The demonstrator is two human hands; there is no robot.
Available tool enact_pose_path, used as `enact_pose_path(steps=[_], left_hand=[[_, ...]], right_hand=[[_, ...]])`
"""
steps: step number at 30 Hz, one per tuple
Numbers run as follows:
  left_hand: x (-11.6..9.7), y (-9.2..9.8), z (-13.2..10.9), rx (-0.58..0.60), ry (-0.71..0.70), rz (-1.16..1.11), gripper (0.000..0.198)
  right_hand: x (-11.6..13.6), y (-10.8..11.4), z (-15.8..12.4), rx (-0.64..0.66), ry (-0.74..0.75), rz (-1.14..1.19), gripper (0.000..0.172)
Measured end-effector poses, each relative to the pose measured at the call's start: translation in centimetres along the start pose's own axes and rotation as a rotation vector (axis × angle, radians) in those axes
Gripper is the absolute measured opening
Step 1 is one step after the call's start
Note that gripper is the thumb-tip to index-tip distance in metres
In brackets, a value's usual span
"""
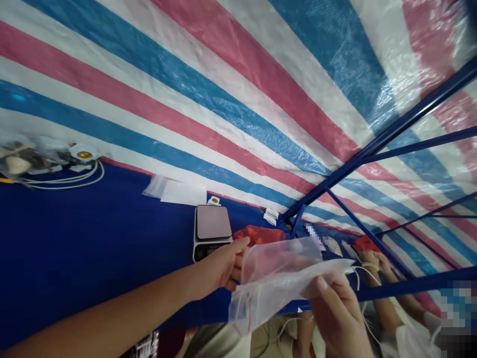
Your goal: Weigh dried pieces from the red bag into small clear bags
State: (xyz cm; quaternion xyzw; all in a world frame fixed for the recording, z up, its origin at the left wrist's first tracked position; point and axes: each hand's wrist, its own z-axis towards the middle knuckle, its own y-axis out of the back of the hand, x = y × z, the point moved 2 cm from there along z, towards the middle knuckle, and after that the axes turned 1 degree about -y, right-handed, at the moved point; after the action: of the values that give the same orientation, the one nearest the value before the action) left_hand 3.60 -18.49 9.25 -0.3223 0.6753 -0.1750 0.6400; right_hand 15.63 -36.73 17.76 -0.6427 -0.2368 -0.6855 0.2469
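Note:
A clear zip bag [283, 291] with a red line by its mouth stretches in front of me. My right hand [337, 303] pinches its right end between thumb and fingers. At the other side, the curled fingers of my left hand [225, 263] close on the bag's left edge, and some fingertips are hidden behind the plastic. The clear film lies in overlapping layers; whether it is one bag or two I cannot tell. A red pouch or cloth [261, 232] lies just behind the film. Close beyond my left wrist stands a small kitchen scale [213, 222], its display partly covered by my hand.
Flat clear bags or white sheets [182, 191] lie at the back of the blue table [112, 238]. White packets [271, 216] sit farther right. Cables [85, 179] and bagged items lie far left. A blue metal frame [335, 174] crosses the right; another person's hands [374, 258] touch red material.

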Motion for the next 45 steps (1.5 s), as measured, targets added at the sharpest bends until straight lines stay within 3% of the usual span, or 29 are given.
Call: enact_pose_path(steps=[3,7,10,12,16,18,21,24,27,29,30,32,34,36,39,45], left_hand=[[-0.9,1.0,-3.2,-0.194,-0.103,-0.082,0.048],[-1.9,3.9,-6.3,-0.512,-0.301,-0.011,0.047],[-2.3,7.8,-9.2,-0.773,-0.424,0.157,0.049],[-2.6,11.0,-12.1,-0.968,-0.463,0.302,0.053],[-2.7,16.5,-18.6,-1.317,-0.397,0.603,0.056],[-2.6,18.0,-21.0,-1.402,-0.319,0.777,0.052],[-2.3,18.5,-22.5,-1.446,-0.259,0.995,0.048],[-2.3,18.0,-22.4,-1.422,-0.246,1.141,0.046],[-2.3,17.6,-22.1,-1.393,-0.234,1.238,0.046],[-2.3,17.7,-22.0,-1.377,-0.233,1.277,0.048],[-2.3,17.8,-22.0,-1.365,-0.232,1.287,0.049],[-2.2,18.1,-22.0,-1.330,-0.213,1.289,0.049],[-2.1,18.4,-21.9,-1.307,-0.172,1.285,0.048],[-2.2,18.6,-21.8,-1.298,-0.137,1.299,0.046],[-2.2,18.6,-21.8,-1.288,-0.124,1.344,0.045],[-2.3,18.7,-22.0,-1.320,-0.141,1.312,0.045]], right_hand=[[-1.9,-1.1,0.8,0.059,-0.036,0.060,0.030],[-5.9,-3.9,2.3,0.103,-0.171,0.120,0.037],[-8.9,-8.0,2.5,0.106,-0.317,0.186,0.043],[-10.1,-11.4,2.6,0.185,-0.384,0.212,0.046],[-10.3,-18.4,4.4,0.288,-0.434,0.262,0.042],[-10.1,-22.3,6.0,0.306,-0.441,0.240,0.031],[-10.3,-28.1,8.2,0.371,-0.465,0.128,0.016],[-10.9,-31.8,9.1,0.319,-0.420,0.035,0.029],[-11.4,-32.2,7.3,0.216,-0.264,-0.055,0.051],[-11.7,-31.4,4.5,0.212,-0.031,-0.162,0.053],[-11.8,-31.0,2.6,0.255,0.169,-0.271,0.051],[-12.6,-31.0,-1.6,0.467,0.537,-0.505,0.051],[-14.0,-31.2,-5.0,0.665,0.688,-0.691,0.060],[-15.3,-31.3,-6.6,0.728,0.689,-0.831,0.070],[-16.3,-30.7,-6.4,0.684,0.640,-0.945,0.077],[-15.9,-28.4,-5.2,0.644,0.602,-0.907,0.078]])
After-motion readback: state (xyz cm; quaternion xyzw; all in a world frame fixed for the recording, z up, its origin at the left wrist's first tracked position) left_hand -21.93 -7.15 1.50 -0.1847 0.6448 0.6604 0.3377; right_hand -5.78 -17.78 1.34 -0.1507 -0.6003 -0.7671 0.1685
